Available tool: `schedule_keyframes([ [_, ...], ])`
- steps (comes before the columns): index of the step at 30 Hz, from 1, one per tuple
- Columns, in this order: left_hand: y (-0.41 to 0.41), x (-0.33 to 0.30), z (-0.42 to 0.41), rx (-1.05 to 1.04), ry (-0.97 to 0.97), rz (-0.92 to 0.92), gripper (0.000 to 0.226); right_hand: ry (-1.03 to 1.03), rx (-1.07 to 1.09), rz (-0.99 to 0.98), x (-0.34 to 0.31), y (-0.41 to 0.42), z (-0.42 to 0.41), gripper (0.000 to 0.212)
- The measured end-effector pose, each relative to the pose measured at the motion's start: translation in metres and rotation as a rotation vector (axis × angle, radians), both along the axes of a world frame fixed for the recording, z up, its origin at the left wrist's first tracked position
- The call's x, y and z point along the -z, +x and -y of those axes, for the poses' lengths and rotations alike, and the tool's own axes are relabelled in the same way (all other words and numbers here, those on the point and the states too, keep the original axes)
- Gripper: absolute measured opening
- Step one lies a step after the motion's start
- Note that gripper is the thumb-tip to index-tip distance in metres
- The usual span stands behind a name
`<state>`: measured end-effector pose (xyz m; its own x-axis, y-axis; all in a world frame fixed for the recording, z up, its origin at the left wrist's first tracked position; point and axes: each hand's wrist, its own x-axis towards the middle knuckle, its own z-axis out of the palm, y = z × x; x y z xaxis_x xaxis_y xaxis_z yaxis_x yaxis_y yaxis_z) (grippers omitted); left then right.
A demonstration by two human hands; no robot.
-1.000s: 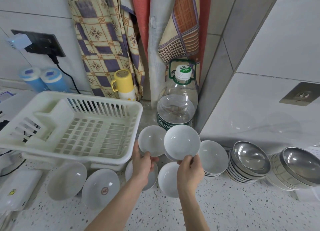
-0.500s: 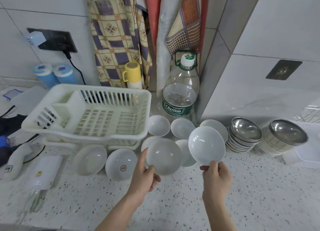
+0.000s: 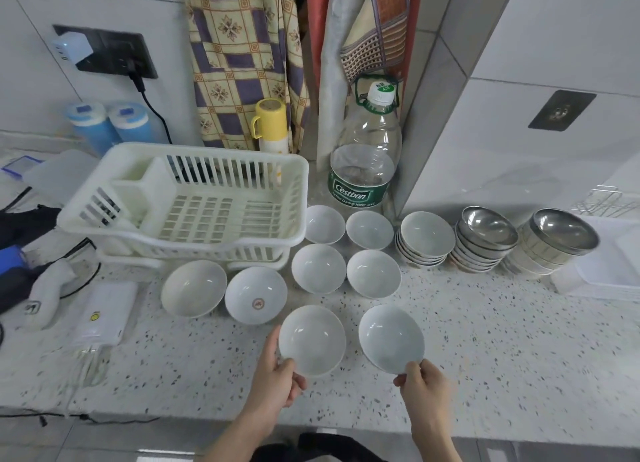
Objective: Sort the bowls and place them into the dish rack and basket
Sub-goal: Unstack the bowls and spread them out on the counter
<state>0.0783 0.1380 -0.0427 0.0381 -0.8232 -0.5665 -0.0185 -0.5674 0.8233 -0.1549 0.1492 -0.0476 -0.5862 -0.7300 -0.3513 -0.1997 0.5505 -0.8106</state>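
A person's left hand (image 3: 275, 380) pinches the near rim of a white bowl (image 3: 312, 340), while the right hand (image 3: 424, 383) pinches the rim of a second white bowl (image 3: 391, 338), both low over the speckled countertop (image 3: 502, 350). Beyond them sit six loose white bowls, one with a red emblem (image 3: 255, 294), beside a stack of white bowls (image 3: 425, 240) and two stacks of steel bowls (image 3: 486, 238). The white dish rack (image 3: 194, 198) stands at left, next to a water bottle (image 3: 365, 153).
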Motion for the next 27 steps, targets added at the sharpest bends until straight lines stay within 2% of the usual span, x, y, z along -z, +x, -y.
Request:
schedule_keyframes([
  [13, -0.001, 0.013, 0.009, -0.059, 0.002, -0.043, 0.071, 0.047, -0.118, 0.008, 0.003, 0.013, 0.006, 0.029],
  [27, -0.006, 0.017, 0.017, -0.051, 0.022, -0.072, 0.064, 0.031, -0.108, 0.042, 0.009, 0.02, 0.012, 0.028],
])
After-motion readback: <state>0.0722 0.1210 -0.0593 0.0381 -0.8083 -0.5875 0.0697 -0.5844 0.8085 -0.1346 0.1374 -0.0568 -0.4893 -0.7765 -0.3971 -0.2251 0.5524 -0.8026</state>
